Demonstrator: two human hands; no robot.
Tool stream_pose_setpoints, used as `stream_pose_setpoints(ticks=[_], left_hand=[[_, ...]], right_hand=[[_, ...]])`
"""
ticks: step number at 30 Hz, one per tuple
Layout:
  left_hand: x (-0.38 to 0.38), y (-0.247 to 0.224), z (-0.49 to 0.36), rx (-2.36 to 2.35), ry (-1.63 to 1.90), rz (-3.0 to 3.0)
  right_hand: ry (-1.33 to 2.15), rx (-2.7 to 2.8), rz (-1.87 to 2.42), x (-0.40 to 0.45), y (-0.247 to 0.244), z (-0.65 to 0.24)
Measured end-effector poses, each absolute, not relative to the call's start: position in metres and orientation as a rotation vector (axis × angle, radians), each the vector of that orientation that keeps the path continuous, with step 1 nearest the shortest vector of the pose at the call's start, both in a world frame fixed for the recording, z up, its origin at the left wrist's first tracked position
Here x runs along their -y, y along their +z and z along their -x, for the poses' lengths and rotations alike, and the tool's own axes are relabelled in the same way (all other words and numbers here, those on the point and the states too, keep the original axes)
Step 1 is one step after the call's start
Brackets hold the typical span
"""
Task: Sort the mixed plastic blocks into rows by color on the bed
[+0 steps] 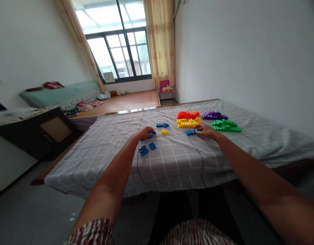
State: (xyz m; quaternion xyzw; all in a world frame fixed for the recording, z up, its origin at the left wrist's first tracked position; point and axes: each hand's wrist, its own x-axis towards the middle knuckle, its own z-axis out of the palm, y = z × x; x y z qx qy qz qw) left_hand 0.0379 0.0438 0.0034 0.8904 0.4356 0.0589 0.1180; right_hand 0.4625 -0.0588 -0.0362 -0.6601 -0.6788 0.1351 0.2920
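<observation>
My left hand (144,133) has its fingers closed round blue pieces (152,132) on the grey checked cloth. More blue pieces (143,150) lie nearer to me, and others (162,125) are just beyond, beside a small yellow piece (164,131). My right hand (205,131) pinches a blue piece (195,130) at the end of a short blue row (189,132). Behind that hand are a yellow pile (189,123) and a red-orange pile (188,115). Farther right lie a purple pile (214,115) and a green pile (225,125).
The cloth-covered table (116,149) has its near edge in front of my body. A white wall (249,51) runs along the right. A dark cabinet (42,132) stands left; a low bed (136,99) and pink chair (166,86) are beyond the table.
</observation>
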Motion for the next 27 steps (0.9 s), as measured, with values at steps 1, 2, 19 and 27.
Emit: stream_pose_setpoints(ticks=[1, 2, 19, 27], left_hand=[[-0.044, 0.005, -0.039, -1.293, 0.175, -2.592], [-0.044, 0.007, -0.042, -1.301, 0.175, -2.579], [0.008, -0.022, -0.229, -0.788, 0.498, -2.493], [0.012, -0.033, -0.245, -0.977, 0.705, -2.475]], right_hand=[[0.353, 1.804, 1.743, 0.062, -0.039, -0.463], [0.353, 1.798, 1.722, 0.066, -0.040, -0.463], [0.556, 1.721, 1.485, 0.083, -0.054, -0.464], [0.477, 1.730, 1.540, 0.081, -0.056, -0.466]])
